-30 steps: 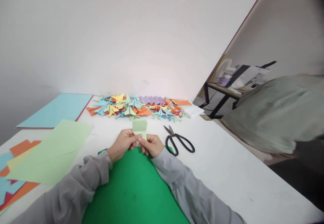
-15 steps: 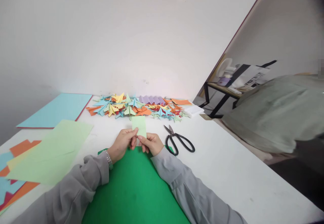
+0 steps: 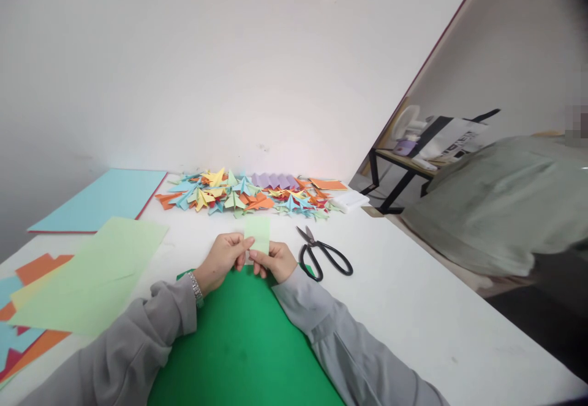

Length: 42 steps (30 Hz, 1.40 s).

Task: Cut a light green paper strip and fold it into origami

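A small light green piece of paper [image 3: 258,233] stands upright between my hands, above the far edge of a green sheet [image 3: 243,338]. My left hand [image 3: 225,256] pinches its lower left side between thumb and fingers. At the lower right, my right hand [image 3: 275,259] grips it the same way, with the two thumbs close together. Black-handled scissors [image 3: 316,250] lie partly open just right of my right hand, one handle over the green sheet's corner. Behind the paper lies a pile of folded paper planes [image 3: 234,198] in several colours.
On the left lie a large light green sheet [image 3: 101,271], loose coloured paper pieces [image 3: 41,271] and a blue sheet [image 3: 101,201]. A purple pleated paper [image 3: 274,181] and a white packet [image 3: 350,201] sit near the wall. A person in a grey-green top [image 3: 496,204] is at the right.
The light green paper has shifted slightly right and lower, tilting a little. My hands keep their pinch in nearly the same place.
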Available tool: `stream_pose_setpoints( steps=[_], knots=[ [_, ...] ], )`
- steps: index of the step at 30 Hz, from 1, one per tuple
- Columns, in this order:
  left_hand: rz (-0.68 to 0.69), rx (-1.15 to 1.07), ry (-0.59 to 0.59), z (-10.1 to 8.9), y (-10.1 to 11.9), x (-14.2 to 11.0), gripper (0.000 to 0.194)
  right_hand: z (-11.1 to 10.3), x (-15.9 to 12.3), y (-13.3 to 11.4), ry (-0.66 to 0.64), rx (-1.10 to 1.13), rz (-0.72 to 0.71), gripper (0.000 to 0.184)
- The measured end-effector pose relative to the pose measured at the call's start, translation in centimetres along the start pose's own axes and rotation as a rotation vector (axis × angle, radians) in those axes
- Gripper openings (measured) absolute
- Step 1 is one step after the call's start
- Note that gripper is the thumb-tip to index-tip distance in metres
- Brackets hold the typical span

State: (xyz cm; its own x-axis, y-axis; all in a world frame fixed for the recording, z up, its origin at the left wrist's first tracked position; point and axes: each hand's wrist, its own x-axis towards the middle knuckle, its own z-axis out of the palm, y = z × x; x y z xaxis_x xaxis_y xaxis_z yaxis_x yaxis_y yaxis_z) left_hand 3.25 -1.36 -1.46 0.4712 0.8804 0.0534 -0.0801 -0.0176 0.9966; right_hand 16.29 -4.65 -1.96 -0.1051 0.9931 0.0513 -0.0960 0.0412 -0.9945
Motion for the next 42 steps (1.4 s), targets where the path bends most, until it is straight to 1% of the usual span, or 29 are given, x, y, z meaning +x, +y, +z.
stream_pose_setpoints(
  steps=[6, 8, 13, 16, 18, 22, 27, 31, 33, 36, 38, 40, 41, 42],
  knots=[
    [-0.012, -0.034, -0.040, 0.0, 0.0, 0.0, 0.044, -0.2, 0.2, 0.0, -0.034, -0.007, -0.006, 0.032],
    [-0.020, -0.045, -0.039, 0.0, 0.0, 0.0, 0.045, -0.1, 0.1, 0.1, -0.027, -0.032, 0.005, 0.034],
    [-0.032, -0.086, 0.009, 0.0, 0.0, 0.1, 0.044, 0.3, -0.1, 0.2, 0.094, -0.141, 0.012, 0.043],
    [-0.035, -0.126, 0.041, 0.1, 0.1, 0.2, 0.043, 0.4, -0.1, 0.1, 0.144, -0.198, 0.030, 0.046],
    [-0.043, -0.166, 0.070, -0.1, 0.3, 0.2, 0.041, 0.4, -0.1, 0.0, 0.160, -0.199, 0.029, 0.045],
    [-0.090, -0.253, 0.123, -0.5, 0.5, 0.2, 0.037, 0.1, 0.0, 0.1, 0.159, -0.126, -0.005, 0.039],
    [-0.123, -0.307, 0.099, -0.8, 0.5, 0.2, 0.032, -0.3, 0.3, 0.7, 0.265, -0.205, -0.027, 0.037],
    [-0.132, -0.374, 0.135, -0.9, 0.7, 0.3, 0.026, -0.5, 0.4, 0.8, 0.322, -0.274, -0.061, 0.045],
    [-0.130, -0.431, 0.132, -1.0, 0.9, 0.4, 0.024, -0.5, 0.4, 0.7, 0.349, -0.285, -0.089, 0.045],
    [-0.150, -0.519, 0.079, -1.2, 1.0, 0.4, 0.031, -0.7, 0.3, 0.6, 0.404, -0.304, -0.150, 0.037],
    [-0.158, -0.542, 0.088, -1.1, 0.8, 0.5, 0.039, -0.8, 0.3, 0.6, 0.447, -0.322, -0.191, 0.029],
    [-0.124, -0.516, 0.124, -1.1, 0.6, 0.6, 0.033, -0.9, 0.3, 0.6, 0.482, -0.361, -0.248, 0.020],
    [-0.115, -0.497, 0.130, -1.0, 0.4, 0.6, 0.030, -0.9, 0.2, 0.6, 0.483, -0.390, -0.289, 0.020],
    [-0.105, -0.484, 0.139, -0.9, 0.3, 0.7, 0.030, -0.9, 0.1, 0.6, 0.474, -0.426, -0.341, 0.023]
  ],
)
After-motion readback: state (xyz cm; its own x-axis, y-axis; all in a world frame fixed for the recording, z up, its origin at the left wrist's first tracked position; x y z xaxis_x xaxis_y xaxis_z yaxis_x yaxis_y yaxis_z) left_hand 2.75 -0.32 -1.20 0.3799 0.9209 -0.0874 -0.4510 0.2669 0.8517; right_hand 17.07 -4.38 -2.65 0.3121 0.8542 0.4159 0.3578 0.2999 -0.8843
